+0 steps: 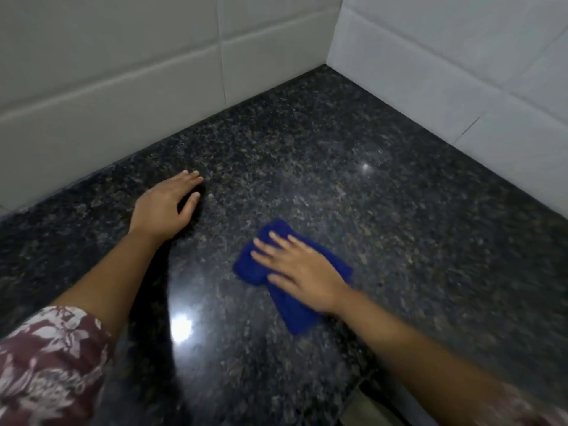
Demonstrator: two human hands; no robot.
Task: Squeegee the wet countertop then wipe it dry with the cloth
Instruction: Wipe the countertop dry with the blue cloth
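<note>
The right hand (302, 267) lay flat, fingers spread, on the blue cloth (285, 278) mid-surface (353, 186), while the left hand (166, 207) rested open on bare stone near the left wall (107, 87), with open room toward the far corner.

Dim, soft indoor view with a bright overhead-light glare on the glossy dark table (307, 133), motion blur lower right, and wide-angle bending at edges.

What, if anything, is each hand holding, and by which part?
The right hand presses flat on the middle of the blue cloth, not gripping it. The left hand rests bare on the countertop.
</note>
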